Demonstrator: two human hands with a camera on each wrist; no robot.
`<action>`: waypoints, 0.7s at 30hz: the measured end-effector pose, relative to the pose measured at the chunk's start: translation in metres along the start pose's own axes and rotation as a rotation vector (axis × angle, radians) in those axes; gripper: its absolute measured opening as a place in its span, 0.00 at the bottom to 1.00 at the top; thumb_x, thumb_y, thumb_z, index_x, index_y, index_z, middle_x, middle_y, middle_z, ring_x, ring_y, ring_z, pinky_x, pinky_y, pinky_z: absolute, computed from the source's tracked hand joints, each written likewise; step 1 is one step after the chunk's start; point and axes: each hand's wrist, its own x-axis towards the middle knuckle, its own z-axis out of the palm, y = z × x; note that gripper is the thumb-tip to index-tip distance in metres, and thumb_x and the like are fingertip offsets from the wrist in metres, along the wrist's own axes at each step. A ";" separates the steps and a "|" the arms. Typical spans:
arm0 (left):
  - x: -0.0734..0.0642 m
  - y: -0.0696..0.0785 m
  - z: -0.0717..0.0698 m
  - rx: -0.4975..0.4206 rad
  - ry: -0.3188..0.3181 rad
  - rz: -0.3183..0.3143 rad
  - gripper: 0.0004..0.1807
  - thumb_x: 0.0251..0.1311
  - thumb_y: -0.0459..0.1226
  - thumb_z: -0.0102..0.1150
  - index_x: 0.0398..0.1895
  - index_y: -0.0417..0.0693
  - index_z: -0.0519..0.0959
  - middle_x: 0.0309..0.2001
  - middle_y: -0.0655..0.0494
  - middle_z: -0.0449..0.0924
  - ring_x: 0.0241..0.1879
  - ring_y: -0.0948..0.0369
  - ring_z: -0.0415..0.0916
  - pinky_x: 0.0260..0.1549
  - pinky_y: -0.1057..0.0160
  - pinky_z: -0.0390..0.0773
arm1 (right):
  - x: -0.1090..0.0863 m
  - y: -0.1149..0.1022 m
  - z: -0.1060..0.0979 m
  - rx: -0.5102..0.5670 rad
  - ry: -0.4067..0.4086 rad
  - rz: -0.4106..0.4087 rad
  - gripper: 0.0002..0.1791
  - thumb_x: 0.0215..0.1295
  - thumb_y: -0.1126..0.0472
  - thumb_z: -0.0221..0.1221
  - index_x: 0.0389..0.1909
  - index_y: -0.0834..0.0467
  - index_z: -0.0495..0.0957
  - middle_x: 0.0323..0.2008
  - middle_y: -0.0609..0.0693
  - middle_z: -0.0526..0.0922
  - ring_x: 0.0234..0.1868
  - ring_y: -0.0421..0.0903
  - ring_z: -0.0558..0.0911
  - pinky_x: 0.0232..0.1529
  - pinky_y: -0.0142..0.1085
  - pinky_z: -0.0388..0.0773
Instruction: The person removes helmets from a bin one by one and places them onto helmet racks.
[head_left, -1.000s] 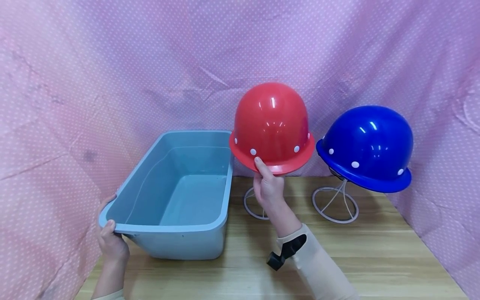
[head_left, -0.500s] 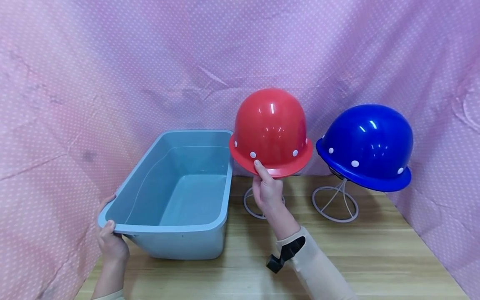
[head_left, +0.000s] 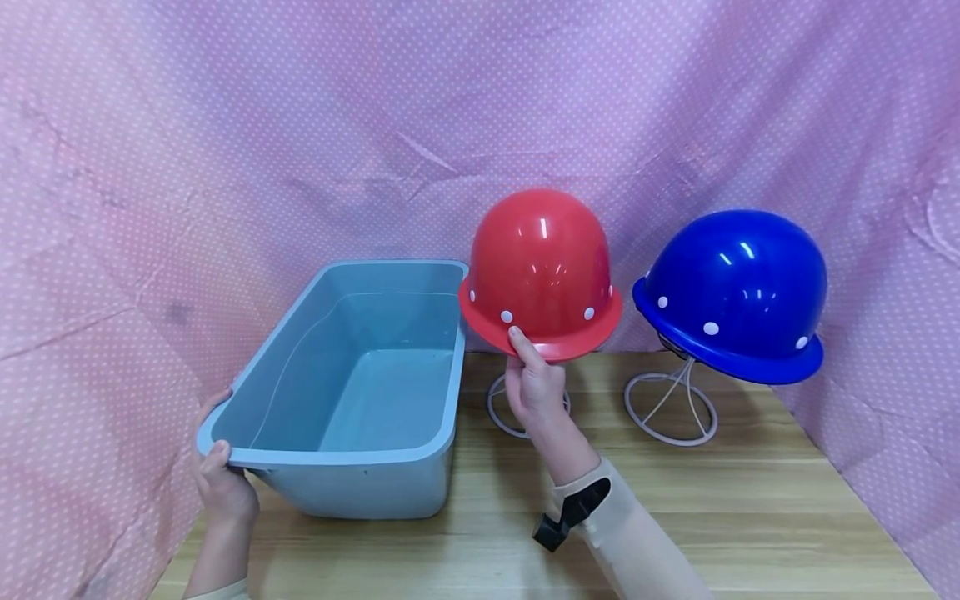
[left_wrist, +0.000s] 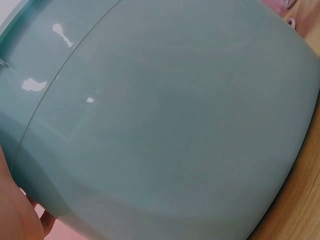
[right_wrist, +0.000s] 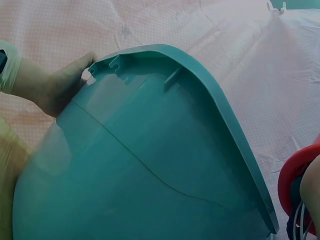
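A red hard hat sits over a white wire stand, and my right hand grips its front brim with the thumb on top. In the right wrist view the red hard hat shows only partly, at the right edge. My left hand holds the near left corner of a blue-grey plastic tub, thumb over the rim and fingers around the outside. The tub's smooth outer wall fills most of the left wrist view. Nothing lies inside the tub.
To the right, a blue hard hat rests tilted on another white wire stand. Everything stands on a wood-grain table. Pink dotted cloth hangs behind and at both sides.
The red hard hat has come down a little, toward its stand, with my right hand lowering slightly. My left hand and the tub stay in place.
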 end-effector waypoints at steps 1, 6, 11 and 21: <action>0.000 0.000 0.000 -0.004 0.003 0.001 0.36 0.56 0.39 0.43 0.72 0.51 0.75 0.60 0.56 0.74 0.57 0.59 0.70 0.55 0.57 0.62 | 0.000 0.001 -0.001 0.001 0.004 0.004 0.30 0.74 0.72 0.57 0.71 0.49 0.64 0.66 0.47 0.75 0.71 0.49 0.77 0.60 0.36 0.83; 0.001 0.000 0.000 -0.004 0.012 -0.004 0.36 0.56 0.39 0.43 0.72 0.52 0.76 0.59 0.56 0.74 0.57 0.60 0.70 0.55 0.57 0.62 | -0.001 0.003 -0.004 0.003 0.016 0.011 0.29 0.75 0.72 0.56 0.71 0.49 0.64 0.66 0.48 0.75 0.70 0.49 0.78 0.60 0.36 0.83; 0.001 0.000 0.000 -0.016 0.014 -0.003 0.35 0.55 0.37 0.43 0.70 0.53 0.77 0.58 0.57 0.74 0.56 0.60 0.70 0.55 0.58 0.63 | -0.002 0.003 -0.006 -0.001 0.015 0.006 0.29 0.75 0.72 0.56 0.72 0.50 0.64 0.66 0.48 0.75 0.70 0.50 0.78 0.60 0.36 0.83; 0.001 -0.001 0.000 -0.033 0.008 0.007 0.35 0.55 0.37 0.43 0.70 0.53 0.77 0.59 0.57 0.74 0.56 0.60 0.70 0.55 0.58 0.63 | -0.005 0.005 -0.008 -0.004 0.020 0.005 0.31 0.74 0.72 0.57 0.73 0.49 0.63 0.67 0.48 0.74 0.72 0.50 0.77 0.60 0.36 0.83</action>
